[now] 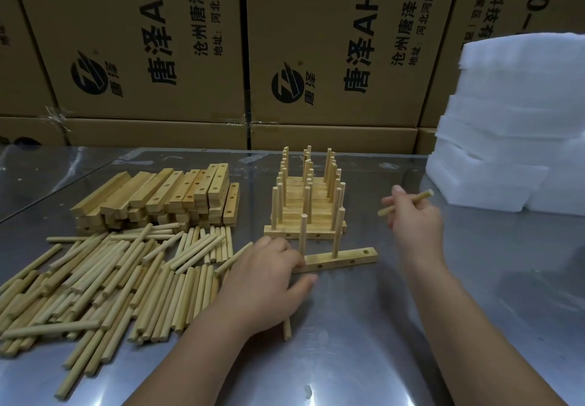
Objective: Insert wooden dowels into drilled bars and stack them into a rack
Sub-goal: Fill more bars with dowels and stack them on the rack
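Note:
A drilled wooden bar [345,259] lies on the metal table in front of me, with two dowels standing upright in its left and middle holes; its right hole is bare. My left hand [266,282] grips the bar's left end, and a dowel pokes out beneath the palm. My right hand [414,215] is raised to the right of the bar and pinches a single dowel [422,198], held slantwise. Behind the bar stands the rack [305,203] of stacked bars with upright dowels.
A heap of loose dowels [110,279] covers the table's left side. Behind it is a pile of drilled bars [164,196]. White foam blocks [512,127] are stacked at the right. Printed cardboard boxes [190,41] wall off the back.

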